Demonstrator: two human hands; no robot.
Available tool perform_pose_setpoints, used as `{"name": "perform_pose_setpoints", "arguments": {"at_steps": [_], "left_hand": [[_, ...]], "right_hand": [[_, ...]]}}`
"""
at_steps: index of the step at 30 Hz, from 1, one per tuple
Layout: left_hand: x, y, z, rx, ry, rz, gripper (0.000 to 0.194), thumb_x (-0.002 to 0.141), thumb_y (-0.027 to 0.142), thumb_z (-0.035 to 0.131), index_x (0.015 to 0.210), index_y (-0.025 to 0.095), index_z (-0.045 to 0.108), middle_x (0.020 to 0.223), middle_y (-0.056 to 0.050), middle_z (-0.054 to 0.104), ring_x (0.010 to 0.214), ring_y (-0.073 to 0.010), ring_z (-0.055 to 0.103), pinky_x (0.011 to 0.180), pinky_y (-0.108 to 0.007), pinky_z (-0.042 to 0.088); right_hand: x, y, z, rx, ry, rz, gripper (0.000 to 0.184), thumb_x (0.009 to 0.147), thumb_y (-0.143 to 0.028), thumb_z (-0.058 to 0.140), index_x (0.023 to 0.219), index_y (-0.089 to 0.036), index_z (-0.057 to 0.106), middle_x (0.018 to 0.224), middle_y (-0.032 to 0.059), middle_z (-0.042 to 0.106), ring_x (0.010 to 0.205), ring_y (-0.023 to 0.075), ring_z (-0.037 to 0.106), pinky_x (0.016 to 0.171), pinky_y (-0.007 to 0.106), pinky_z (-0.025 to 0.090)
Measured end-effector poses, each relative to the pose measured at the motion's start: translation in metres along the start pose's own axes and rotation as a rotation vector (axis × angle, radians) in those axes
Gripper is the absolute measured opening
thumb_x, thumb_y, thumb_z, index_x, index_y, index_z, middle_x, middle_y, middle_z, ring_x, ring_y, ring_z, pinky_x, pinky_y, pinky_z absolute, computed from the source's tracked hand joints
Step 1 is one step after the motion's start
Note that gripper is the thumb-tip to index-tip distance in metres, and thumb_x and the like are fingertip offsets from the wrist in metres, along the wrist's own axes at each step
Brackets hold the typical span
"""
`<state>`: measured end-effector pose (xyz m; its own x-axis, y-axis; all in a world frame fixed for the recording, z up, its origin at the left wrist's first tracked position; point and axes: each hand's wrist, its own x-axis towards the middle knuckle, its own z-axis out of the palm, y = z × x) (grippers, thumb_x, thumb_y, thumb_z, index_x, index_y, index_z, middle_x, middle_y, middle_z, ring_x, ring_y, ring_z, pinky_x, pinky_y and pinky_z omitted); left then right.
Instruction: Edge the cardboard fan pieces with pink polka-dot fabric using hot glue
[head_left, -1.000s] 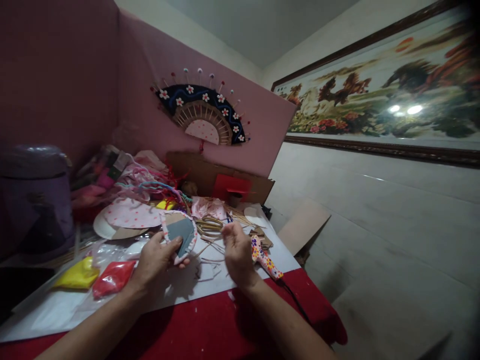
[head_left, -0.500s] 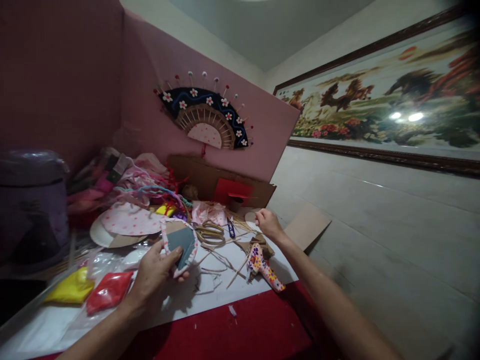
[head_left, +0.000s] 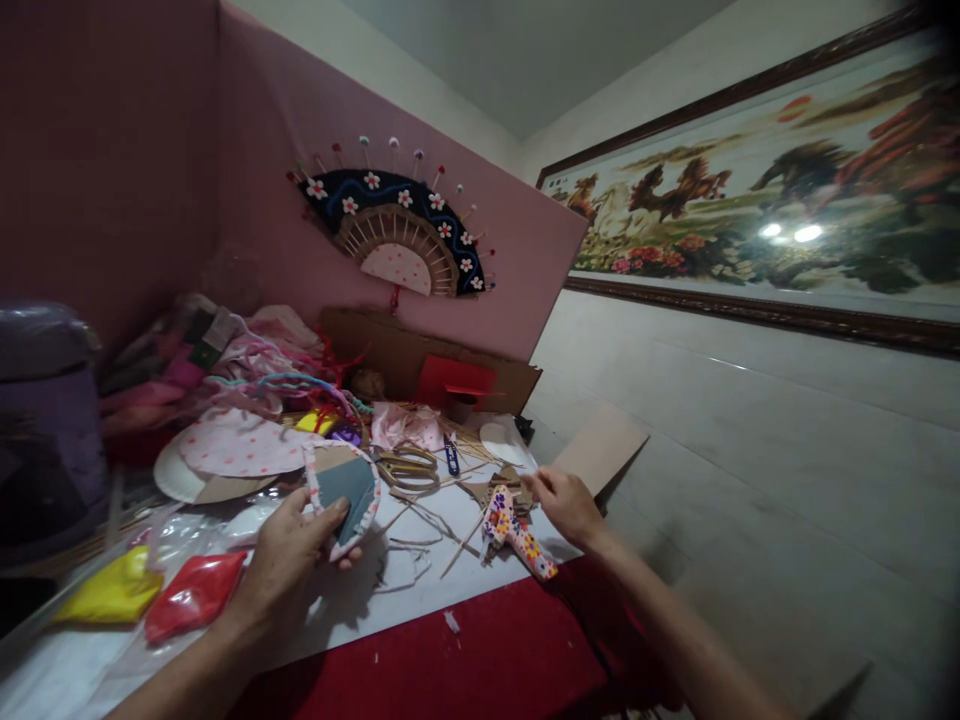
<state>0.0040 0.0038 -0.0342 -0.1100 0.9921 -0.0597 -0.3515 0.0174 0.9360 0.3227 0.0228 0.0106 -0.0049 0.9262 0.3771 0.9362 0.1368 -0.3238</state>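
Note:
My left hand (head_left: pixel 296 535) grips a rounded cardboard piece (head_left: pixel 345 495) by its lower edge, thumb on top. The piece has a grey-blue and brown face and a rim of folded white fabric with pink dots. My right hand (head_left: pixel 568 503) is at the right of the table, fingertips pressed together; what they hold, if anything, is hidden. Just left of it lie a flower-patterned glue gun (head_left: pixel 517 530) and brown cardboard scraps (head_left: pixel 480 490). Scissors (head_left: pixel 409 467) with gold handles and a dark blue utility knife (head_left: pixel 451 455) rest farther back.
Red (head_left: pixel 193 597) and yellow (head_left: pixel 112 590) packets lie front left. A dotted fabric-covered card (head_left: pixel 240 440) and a heap of pink material (head_left: pixel 247 355) are behind. A decorated fan (head_left: pixel 397 225) hangs on the pink board. Thin sticks (head_left: pixel 461 550) are scattered mid-table.
My right hand has come down and nearer, from beside the white disc to beside the glue gun. My left hand still grips the cardboard piece. The view has shifted slightly right.

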Motion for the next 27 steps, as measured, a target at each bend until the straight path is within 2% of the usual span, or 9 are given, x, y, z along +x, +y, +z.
{"name": "perform_pose_setpoints", "arguments": {"at_steps": [2, 4, 7, 10, 12, 15, 18, 21, 27], "left_hand": [[0.000, 0.001, 0.001, -0.005, 0.012, -0.006, 0.022, 0.073, 0.022, 0.065, 0.091, 0.018, 0.053, 0.053, 0.000, 0.062, 0.037, -0.0143, 0.056, 0.035, -0.021, 0.043], [0.000, 0.002, 0.002, -0.012, 0.008, -0.005, 0.021, 0.074, 0.021, 0.064, 0.091, 0.018, 0.052, 0.053, 0.000, 0.062, 0.037, -0.0140, 0.056, 0.035, -0.021, 0.043], [0.000, 0.001, 0.001, -0.010, -0.010, -0.001, 0.021, 0.074, 0.021, 0.063, 0.091, 0.018, 0.052, 0.054, -0.001, 0.063, 0.038, -0.0149, 0.056, 0.035, -0.022, 0.043], [0.000, 0.000, -0.001, -0.012, -0.007, -0.002, 0.022, 0.073, 0.022, 0.064, 0.092, 0.018, 0.052, 0.056, -0.003, 0.065, 0.038, -0.0153, 0.056, 0.035, -0.022, 0.043], [0.000, 0.001, -0.001, -0.022, -0.005, -0.005, 0.023, 0.073, 0.022, 0.065, 0.092, 0.018, 0.053, 0.056, -0.002, 0.065, 0.038, -0.0151, 0.056, 0.035, -0.022, 0.043], [-0.001, 0.001, 0.000, -0.018, 0.000, 0.004, 0.022, 0.072, 0.022, 0.066, 0.089, 0.019, 0.053, 0.054, -0.001, 0.064, 0.038, -0.0152, 0.057, 0.035, -0.022, 0.043], [0.001, 0.000, -0.001, -0.008, -0.004, 0.008, 0.022, 0.071, 0.023, 0.066, 0.089, 0.019, 0.053, 0.054, -0.001, 0.064, 0.038, -0.0158, 0.057, 0.034, -0.022, 0.043], [0.003, -0.001, -0.002, -0.008, -0.011, 0.008, 0.025, 0.069, 0.025, 0.068, 0.089, 0.019, 0.054, 0.053, -0.001, 0.064, 0.037, -0.0165, 0.057, 0.034, -0.023, 0.043], [0.002, -0.001, -0.003, -0.006, -0.015, 0.016, 0.026, 0.068, 0.027, 0.069, 0.087, 0.019, 0.053, 0.052, -0.001, 0.063, 0.038, -0.0159, 0.057, 0.035, -0.023, 0.044]], "right_hand": [[-0.014, 0.003, 0.004, -0.027, -0.106, 0.020, 0.031, 0.072, -0.048, 0.060, 0.079, -0.018, 0.062, 0.080, 0.0060, 0.066, 0.073, 0.0205, 0.060, 0.064, 0.028, 0.040], [-0.027, 0.005, 0.010, -0.054, -0.192, 0.067, 0.048, 0.058, -0.046, 0.072, 0.094, -0.016, 0.062, 0.094, 0.0088, 0.065, 0.083, 0.0235, 0.059, 0.068, 0.030, 0.041], [-0.041, 0.009, 0.022, -0.057, -0.224, 0.101, 0.049, 0.058, -0.041, 0.072, 0.099, -0.016, 0.061, 0.099, 0.0100, 0.063, 0.087, 0.0246, 0.058, 0.072, 0.031, 0.041], [-0.047, 0.011, 0.032, -0.042, -0.177, 0.103, 0.025, 0.072, -0.039, 0.058, 0.084, -0.017, 0.060, 0.085, 0.0074, 0.063, 0.078, 0.0218, 0.058, 0.068, 0.030, 0.041], [-0.049, 0.012, 0.036, -0.020, -0.090, 0.069, 0.021, 0.075, -0.038, 0.054, 0.075, -0.018, 0.056, 0.081, 0.0074, 0.060, 0.077, 0.0215, 0.057, 0.069, 0.030, 0.042], [-0.048, 0.012, 0.038, 0.077, 0.031, -0.010, 0.015, 0.069, -0.032, 0.059, 0.069, -0.019, 0.050, 0.100, 0.0113, 0.057, 0.095, 0.0241, 0.056, 0.080, 0.032, 0.043], [-0.045, 0.012, 0.037, 0.174, 0.054, -0.097, 0.012, 0.067, -0.024, 0.058, 0.066, -0.020, 0.046, 0.114, 0.0117, 0.053, 0.108, 0.0243, 0.052, 0.087, 0.032, 0.042], [-0.042, 0.010, 0.034, 0.190, -0.010, -0.151, 0.008, 0.067, -0.022, 0.056, 0.070, -0.020, 0.049, 0.103, 0.0092, 0.058, 0.099, 0.0226, 0.055, 0.083, 0.033, 0.043], [-0.039, 0.009, 0.021, 0.117, -0.143, -0.011, 0.013, 0.072, -0.031, 0.055, 0.077, -0.019, 0.051, 0.074, 0.0014, 0.059, 0.068, 0.0170, 0.053, 0.062, 0.027, 0.039]]}}
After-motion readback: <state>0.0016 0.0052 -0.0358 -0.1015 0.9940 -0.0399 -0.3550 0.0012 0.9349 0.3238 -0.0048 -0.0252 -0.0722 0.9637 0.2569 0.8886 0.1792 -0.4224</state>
